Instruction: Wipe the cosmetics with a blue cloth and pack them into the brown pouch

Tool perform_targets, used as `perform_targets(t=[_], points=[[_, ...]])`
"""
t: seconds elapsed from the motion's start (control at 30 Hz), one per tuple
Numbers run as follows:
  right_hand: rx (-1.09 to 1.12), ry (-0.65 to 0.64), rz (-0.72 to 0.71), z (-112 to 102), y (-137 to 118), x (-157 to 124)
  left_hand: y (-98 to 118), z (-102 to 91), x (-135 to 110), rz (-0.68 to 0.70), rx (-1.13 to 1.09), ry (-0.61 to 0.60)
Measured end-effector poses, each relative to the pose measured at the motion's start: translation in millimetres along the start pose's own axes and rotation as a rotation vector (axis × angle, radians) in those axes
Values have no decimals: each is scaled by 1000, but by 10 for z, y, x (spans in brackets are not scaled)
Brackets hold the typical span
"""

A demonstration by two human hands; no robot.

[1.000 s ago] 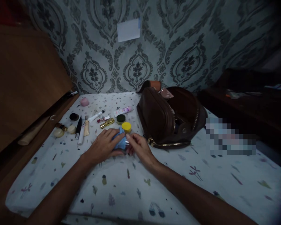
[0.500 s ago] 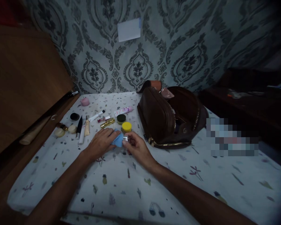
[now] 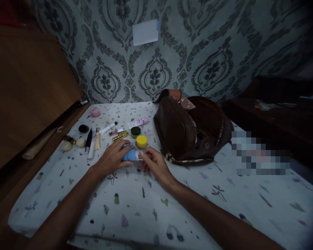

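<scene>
And the left hand [image 3: 112,157] curls around the blue bundle [image 3: 129,155], the right hand [image 3: 155,163] pinching its pale right end, nearside of the yellow-lidded jar [image 3: 141,141], left of the brown bag [image 3: 173,121]!

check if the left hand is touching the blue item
Touching: the head view shows the left hand wrapped around the blue item, covering part of it, with no gap between them.
</scene>
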State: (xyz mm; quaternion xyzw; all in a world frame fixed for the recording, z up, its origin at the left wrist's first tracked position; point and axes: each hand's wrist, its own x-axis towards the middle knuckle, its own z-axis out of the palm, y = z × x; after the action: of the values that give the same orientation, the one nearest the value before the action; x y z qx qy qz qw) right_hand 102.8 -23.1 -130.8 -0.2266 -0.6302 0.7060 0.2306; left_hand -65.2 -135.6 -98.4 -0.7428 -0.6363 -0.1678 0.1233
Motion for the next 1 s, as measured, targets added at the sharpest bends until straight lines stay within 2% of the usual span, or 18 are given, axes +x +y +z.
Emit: perform_targets(t=[0.13,0.27,0.47,0.57,0.8,1.0], points=[[-2,-5,16,-13,-25,6,47,-11,-5,-3,-34,-107],[4,-32,-7,-6,-42,-15,53,-6,-18,-32,-17,-117],[-101,84,-214,11,-20,-16,35,-9,-22,-24,24,-101],[-120,108,-256,0,-15,5,21,-11,-16,2,86,-107],[-63,86,-83,-34,-26,25,0,-34,-20,57,213,-35],[-31,74,-31,-29,-75,13,203,79,32,106,262,-3]])
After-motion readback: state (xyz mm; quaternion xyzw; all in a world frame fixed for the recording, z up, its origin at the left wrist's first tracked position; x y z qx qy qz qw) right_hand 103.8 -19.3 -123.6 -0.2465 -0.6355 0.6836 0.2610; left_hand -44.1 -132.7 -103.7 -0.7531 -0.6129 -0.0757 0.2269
